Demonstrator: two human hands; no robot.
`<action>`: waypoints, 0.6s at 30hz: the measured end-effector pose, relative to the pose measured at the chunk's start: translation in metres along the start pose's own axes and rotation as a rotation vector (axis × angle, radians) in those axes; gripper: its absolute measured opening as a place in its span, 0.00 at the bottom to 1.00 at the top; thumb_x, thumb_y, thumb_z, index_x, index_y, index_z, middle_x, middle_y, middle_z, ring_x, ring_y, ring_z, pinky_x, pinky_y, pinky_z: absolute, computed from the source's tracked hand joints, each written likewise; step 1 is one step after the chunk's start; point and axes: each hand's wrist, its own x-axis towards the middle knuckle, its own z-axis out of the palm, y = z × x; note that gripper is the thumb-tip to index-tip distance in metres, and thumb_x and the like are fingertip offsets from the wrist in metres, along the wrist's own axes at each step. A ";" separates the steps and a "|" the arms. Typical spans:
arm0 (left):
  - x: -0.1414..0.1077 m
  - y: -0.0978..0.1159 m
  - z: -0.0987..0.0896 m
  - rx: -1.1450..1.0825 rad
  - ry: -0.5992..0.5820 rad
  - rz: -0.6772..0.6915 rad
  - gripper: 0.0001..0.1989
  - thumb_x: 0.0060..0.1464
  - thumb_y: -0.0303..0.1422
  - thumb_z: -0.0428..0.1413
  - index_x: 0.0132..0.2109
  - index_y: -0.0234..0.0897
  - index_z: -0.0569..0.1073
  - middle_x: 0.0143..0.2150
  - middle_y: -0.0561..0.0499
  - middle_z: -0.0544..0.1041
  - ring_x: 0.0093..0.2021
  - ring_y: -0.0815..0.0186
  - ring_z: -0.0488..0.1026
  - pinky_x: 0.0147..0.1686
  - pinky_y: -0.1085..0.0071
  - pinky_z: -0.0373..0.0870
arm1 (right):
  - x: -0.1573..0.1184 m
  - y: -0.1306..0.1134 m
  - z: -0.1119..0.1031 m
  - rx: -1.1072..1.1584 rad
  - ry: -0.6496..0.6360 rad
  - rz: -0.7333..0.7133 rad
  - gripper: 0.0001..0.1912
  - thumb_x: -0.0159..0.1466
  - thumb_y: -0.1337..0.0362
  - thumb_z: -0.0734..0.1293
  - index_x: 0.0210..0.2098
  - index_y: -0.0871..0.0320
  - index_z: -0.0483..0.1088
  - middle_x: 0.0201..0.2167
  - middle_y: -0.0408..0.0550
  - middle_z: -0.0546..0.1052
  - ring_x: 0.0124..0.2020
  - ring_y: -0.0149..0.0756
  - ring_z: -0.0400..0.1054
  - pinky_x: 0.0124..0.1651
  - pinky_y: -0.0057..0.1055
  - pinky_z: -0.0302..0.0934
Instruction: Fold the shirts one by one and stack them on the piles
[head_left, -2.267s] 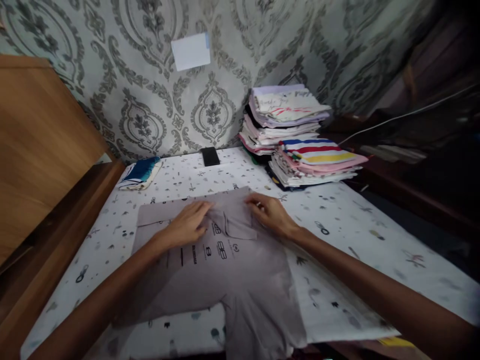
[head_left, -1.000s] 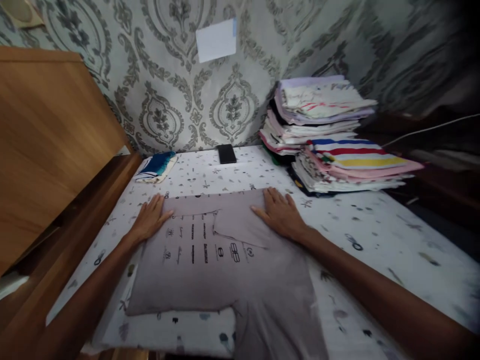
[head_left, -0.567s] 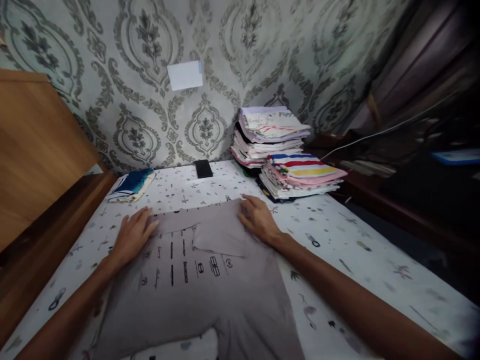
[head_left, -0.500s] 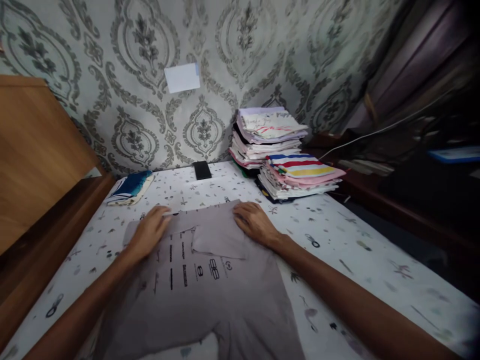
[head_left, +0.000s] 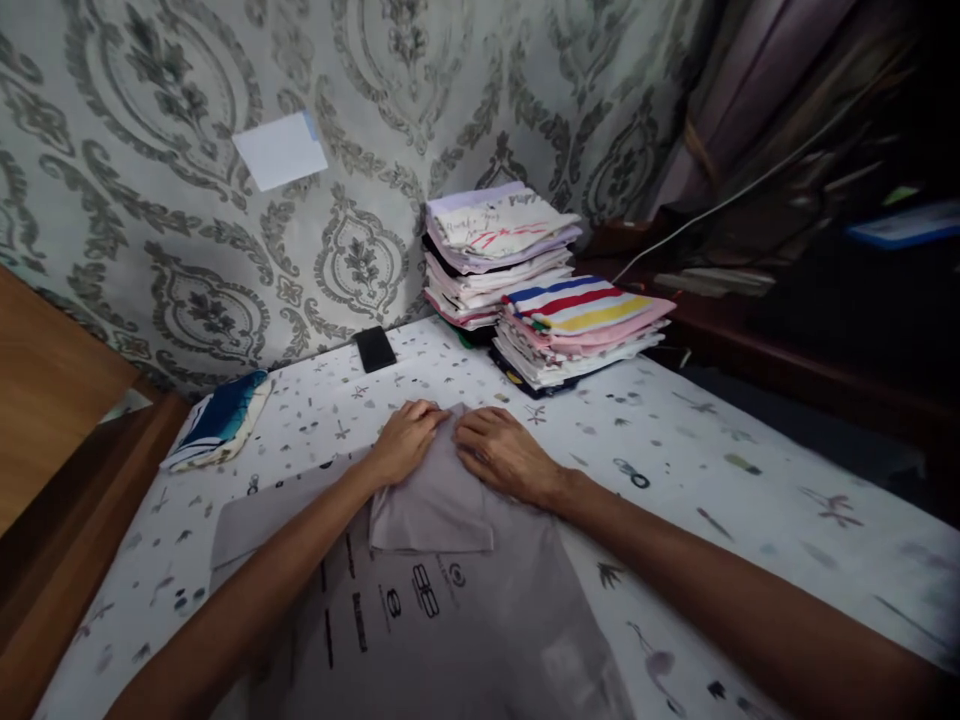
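Note:
A grey T-shirt (head_left: 442,650) with black printed lettering and logos lies spread on the patterned white sheet, its lower part running out of view. One flap of it, sleeve-like in shape, is folded over onto the print. At the far edge of the shirt, my left hand (head_left: 409,440) pinches the cloth between thumb and fingers. Close beside it on the right, my right hand (head_left: 506,455) has its fingers curled down on the same edge, gripping the fabric. My left forearm crosses over the shirt and hides part of the lettering.
Behind the shirt stand a tall stack of folded clothes (head_left: 499,240) and a lower stack with a striped top (head_left: 589,305). A black phone-like object (head_left: 375,350) lies near the wall. At left are a folded blue-and-white cloth (head_left: 221,420) and wooden furniture (head_left: 60,390).
My left hand has moved right along the shirt's far edge to meet my right hand, which stays near the same corner. The view has turned slightly right.

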 end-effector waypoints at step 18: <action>-0.115 0.035 -0.032 0.195 -0.177 -0.450 0.30 0.70 0.49 0.37 0.72 0.44 0.56 0.76 0.45 0.52 0.74 0.54 0.48 0.71 0.52 0.45 | -0.006 0.001 0.007 0.039 -0.122 0.168 0.24 0.70 0.59 0.57 0.62 0.61 0.65 0.67 0.60 0.65 0.69 0.50 0.57 0.70 0.55 0.46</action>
